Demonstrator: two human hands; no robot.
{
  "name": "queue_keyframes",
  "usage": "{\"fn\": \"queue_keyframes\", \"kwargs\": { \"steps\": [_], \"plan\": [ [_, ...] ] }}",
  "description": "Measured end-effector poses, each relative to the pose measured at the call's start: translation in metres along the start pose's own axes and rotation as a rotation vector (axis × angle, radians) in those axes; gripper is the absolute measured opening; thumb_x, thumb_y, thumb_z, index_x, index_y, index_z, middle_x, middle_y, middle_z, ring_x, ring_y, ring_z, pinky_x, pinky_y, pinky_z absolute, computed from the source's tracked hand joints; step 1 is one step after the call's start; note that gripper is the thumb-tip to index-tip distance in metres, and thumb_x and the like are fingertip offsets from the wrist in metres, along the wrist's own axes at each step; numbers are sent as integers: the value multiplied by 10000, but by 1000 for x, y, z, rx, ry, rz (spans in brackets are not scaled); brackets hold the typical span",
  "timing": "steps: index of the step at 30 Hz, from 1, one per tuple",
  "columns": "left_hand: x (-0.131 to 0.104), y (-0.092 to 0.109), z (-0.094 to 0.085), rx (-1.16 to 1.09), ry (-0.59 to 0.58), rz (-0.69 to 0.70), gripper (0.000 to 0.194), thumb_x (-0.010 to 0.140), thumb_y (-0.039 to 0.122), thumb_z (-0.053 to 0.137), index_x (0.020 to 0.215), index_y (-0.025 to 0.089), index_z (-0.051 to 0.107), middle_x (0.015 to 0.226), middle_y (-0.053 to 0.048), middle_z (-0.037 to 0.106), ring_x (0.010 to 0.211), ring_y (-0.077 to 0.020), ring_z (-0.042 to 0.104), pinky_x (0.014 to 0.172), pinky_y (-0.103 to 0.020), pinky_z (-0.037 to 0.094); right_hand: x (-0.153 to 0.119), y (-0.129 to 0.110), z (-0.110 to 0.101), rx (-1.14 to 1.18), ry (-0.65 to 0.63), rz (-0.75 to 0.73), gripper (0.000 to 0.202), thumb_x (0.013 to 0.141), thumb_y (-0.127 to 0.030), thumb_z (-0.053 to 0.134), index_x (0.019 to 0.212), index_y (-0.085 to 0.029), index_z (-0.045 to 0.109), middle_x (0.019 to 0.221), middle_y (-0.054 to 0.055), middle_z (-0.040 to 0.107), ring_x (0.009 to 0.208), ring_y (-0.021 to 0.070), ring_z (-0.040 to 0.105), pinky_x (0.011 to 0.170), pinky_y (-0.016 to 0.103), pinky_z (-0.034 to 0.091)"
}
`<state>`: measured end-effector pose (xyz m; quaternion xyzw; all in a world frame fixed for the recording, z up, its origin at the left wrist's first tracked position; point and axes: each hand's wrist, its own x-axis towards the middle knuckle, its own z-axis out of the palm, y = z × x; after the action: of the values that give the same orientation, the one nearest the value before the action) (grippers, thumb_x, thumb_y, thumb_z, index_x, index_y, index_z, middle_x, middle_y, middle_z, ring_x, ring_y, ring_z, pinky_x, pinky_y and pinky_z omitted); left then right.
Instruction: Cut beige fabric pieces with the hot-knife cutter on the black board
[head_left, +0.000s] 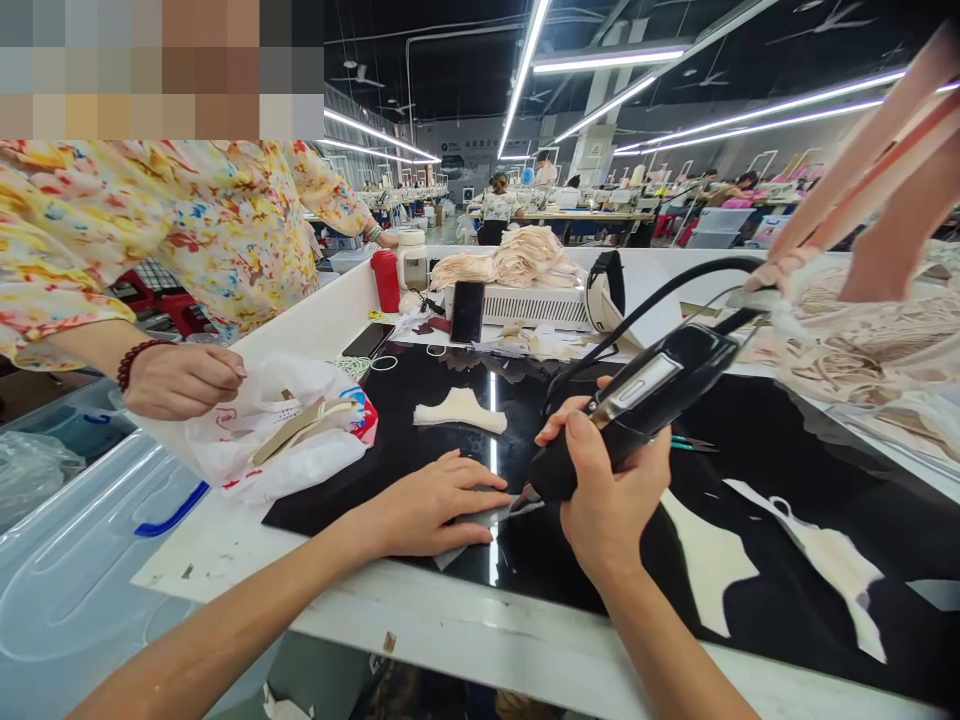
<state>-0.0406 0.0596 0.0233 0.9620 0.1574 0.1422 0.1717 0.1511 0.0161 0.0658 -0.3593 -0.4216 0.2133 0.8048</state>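
Black mat (397, 450), strip (493, 517) seemingly under left fingers (480, 502)

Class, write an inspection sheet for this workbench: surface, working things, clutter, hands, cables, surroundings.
Surface: glossy black sheet, reflecting a ceiling light.
Working things: black handheld tool, its tip at a thin grey piece; cream pieces lie nearby.
Clutter: plastic bag, upright phone, red bottle.
Hands: left hand flat on the grey piece; right hand grips the tool.
Cables: black cable arches beyond the tool.
Surroundings: person in floral top at left; more workstations behind.
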Motion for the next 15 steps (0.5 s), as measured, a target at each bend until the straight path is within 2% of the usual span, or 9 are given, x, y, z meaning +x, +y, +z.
{"fn": "queue_keyframes", "kwargs": {
  "steps": [9, 15],
  "plan": [
    [0, -1, 4, 6, 14, -8, 450, 1047, 389, 629, 1478, 265, 600, 1493, -122, 626, 1420, -291, 550, 1252, -533, 323, -2, 4, 0, -57, -26, -23, 258, 872, -337, 790, 1004, -249, 586, 831, -22, 682, 635, 146, 638, 634, 326, 570],
    [-2, -2, 7, -12, 43, -12, 452, 1044, 406, 633, 1476, 277, 606, 1495, -113, 629, 1402, -286, 574, 1276, -561, 284, 7, 1, -7, -68, 53, -46, 430, 860, -376, 810, 1199, -231, 588, 821, -43, 663, 637, 147, 619, 676, 340, 556]
  ]
}}
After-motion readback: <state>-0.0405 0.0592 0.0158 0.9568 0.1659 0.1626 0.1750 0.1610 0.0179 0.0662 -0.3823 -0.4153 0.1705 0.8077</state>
